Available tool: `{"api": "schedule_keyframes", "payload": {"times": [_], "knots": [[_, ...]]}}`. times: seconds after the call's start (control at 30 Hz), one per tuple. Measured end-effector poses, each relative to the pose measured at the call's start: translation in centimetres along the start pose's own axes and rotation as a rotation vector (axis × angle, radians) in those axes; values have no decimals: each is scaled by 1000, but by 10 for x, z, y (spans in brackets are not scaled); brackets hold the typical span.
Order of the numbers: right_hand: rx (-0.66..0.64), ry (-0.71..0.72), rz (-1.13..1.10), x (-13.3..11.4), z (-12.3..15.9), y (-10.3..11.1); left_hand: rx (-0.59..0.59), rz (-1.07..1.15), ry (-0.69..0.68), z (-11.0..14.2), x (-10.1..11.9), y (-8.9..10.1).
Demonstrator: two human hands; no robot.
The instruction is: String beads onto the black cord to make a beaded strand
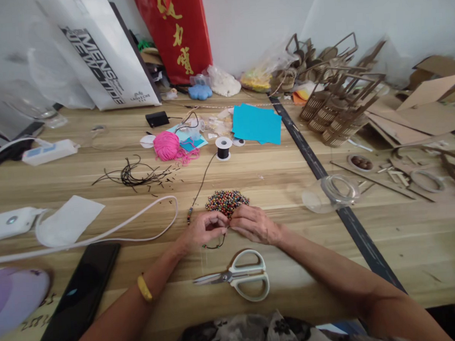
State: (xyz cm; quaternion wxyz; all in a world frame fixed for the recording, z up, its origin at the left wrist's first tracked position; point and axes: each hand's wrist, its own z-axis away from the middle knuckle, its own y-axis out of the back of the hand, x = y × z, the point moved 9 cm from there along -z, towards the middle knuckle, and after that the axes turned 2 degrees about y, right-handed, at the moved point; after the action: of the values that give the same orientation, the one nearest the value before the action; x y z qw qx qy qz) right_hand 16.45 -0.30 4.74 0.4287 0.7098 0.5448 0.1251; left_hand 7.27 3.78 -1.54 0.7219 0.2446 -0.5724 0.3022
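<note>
A heap of small multicoloured beads lies on the wooden table just beyond my hands. My left hand has its fingers curled and pinches at a thin black cord, which loops below it with a few beads on it. My right hand meets it at the fingertips, fingers pressed together at the near edge of the heap; what they pinch is mostly hidden. From a white spool of black cord the line runs down to threaded beads beside my left hand. White-handled scissors lie nearer me.
Cut black cords and pink yarn lie left of the spool, blue sheets behind it. A black phone and white cable are at left. A clear container and wooden basket pieces stand at right.
</note>
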Motion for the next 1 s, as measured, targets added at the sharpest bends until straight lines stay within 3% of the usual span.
{"api": "schedule_keyframes", "payload": {"times": [0.2, 0.5, 0.77, 1.0], "knots": [[23, -33, 3, 3, 1, 3, -49, 23, 22, 2, 2, -3], [3, -29, -2, 3, 2, 1, 29, 1, 30, 1, -1, 4], [-27, -39, -52, 1, -1, -2, 26, -19, 9, 0, -2, 4], [175, -332, -228, 37, -1, 38, 52, -105, 1, 0, -3, 5]]}}
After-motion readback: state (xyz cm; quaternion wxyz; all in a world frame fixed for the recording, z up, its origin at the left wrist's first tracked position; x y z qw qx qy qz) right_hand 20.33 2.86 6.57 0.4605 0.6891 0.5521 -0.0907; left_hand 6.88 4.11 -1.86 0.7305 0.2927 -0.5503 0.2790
